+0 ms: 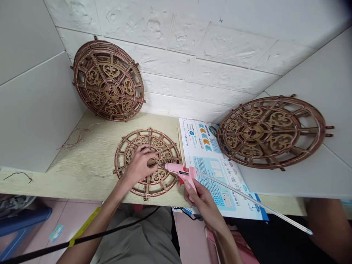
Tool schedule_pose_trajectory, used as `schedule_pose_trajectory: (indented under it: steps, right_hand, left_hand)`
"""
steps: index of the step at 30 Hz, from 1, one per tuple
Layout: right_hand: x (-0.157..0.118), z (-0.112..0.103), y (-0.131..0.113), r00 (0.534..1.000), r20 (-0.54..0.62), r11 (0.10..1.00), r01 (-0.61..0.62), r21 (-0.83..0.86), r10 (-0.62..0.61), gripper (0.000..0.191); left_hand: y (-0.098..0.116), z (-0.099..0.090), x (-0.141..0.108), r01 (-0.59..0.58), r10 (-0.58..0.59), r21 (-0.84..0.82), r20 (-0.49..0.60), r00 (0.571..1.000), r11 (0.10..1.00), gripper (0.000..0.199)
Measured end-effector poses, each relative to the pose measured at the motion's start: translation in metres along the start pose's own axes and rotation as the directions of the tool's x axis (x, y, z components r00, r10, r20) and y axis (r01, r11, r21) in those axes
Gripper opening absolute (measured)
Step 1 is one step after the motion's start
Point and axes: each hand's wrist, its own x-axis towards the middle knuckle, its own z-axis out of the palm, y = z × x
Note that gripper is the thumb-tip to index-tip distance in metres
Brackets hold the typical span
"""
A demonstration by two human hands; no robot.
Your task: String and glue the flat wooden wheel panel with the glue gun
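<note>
A round openwork wooden disc (150, 129) with scroll patterns and thin reddish wires lies flat on the table. Over its centre is my left hand (141, 161), fingers curled and thumb drawn in beside loose thin wires; what the fingertips pinch is too small to make out. My right hand (202, 201) is wrapped round the handle of a pink hot glue gun (180, 169), with its nozzle pointing left at the disc's centre, close to my left fingertips. A long clear glue stick (247, 196) sticks out of the gun's back toward the lower right.
Similar discs lean at the back left (110, 80) and at the right (271, 132). A printed sheet (196, 146) lies under the glue stick. Loose wires (78, 137) trail on the table (90, 161) at left. A black strap (110, 233) crosses my left forearm. Another person's arm (328, 223) shows at lower right.
</note>
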Motion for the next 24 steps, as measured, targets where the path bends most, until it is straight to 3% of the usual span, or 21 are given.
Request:
schedule_pose_trajectory:
  steps: [9,24]
  right_hand:
    - [0.008,-0.01,-0.001,0.996,0.084,1.0,-0.02,0.005,0.02,0.052]
    - [0.012,-0.009,-0.006,0.996,0.034,0.997,-0.078,0.009,0.077,0.062]
  left_hand:
    - [-0.004,0.003,0.001,0.014,-0.014,-0.015,-0.003,1.0,1.0,0.013]
    - [-0.002,0.002,0.001,0.032,-0.032,-0.03,-0.003,0.999,0.999,0.013]
